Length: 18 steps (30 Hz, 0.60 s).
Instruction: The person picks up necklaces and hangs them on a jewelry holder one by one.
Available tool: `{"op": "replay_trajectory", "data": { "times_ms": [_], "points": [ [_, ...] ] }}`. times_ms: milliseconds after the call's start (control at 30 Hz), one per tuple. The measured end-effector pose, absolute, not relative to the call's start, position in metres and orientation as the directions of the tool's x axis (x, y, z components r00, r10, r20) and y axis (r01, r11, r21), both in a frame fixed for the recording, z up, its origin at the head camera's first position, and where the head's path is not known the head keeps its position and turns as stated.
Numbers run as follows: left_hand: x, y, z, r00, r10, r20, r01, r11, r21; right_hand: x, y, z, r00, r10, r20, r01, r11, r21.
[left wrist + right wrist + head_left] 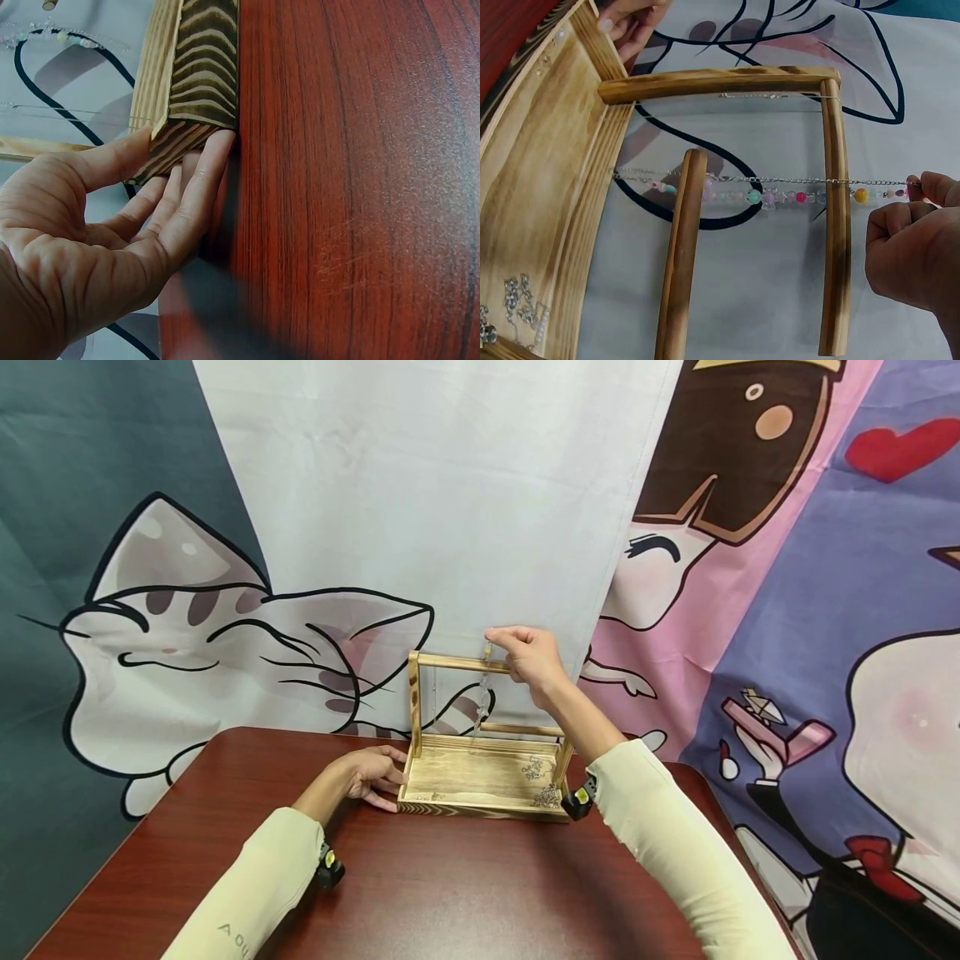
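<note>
A wooden jewelry stand (480, 764) has a shallow tray, a left post, a top bar (836, 225) and a lower bar (681, 262). My left hand (372, 777) grips the left end of its tray, thumb at the rim and fingers against the end face (176, 150). Above the top bar, my right hand (531, 653) pinches one end of a beaded necklace (780, 196). Its pastel beads and silver chain run down past both bars toward the tray. A thin chain (434, 693) hangs from the top bar, nearer the left post.
Tangled silver chains (546, 795) lie in the tray's right part, with small pieces (431, 797) at its front left. The stand rests on a reddish-brown table (450, 885). Behind it hangs a cartoon-printed cloth (442, 527).
</note>
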<state>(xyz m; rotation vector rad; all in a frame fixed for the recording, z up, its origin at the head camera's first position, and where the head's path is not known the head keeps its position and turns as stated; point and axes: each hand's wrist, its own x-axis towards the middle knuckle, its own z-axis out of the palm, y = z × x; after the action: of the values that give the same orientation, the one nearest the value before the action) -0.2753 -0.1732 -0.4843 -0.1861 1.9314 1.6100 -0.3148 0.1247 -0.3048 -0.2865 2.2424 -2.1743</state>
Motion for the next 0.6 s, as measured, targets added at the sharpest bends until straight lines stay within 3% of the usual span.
{"op": "replay_trajectory", "data": {
  "times_ms": [600],
  "points": [
    [-0.274,-0.173,-0.484,-0.806,0.268,-0.527,-0.469,0.254,0.846,-0.315,0.099,-0.314,-0.983,-0.153,0.101,-0.109,0.045,-0.993]
  ]
}}
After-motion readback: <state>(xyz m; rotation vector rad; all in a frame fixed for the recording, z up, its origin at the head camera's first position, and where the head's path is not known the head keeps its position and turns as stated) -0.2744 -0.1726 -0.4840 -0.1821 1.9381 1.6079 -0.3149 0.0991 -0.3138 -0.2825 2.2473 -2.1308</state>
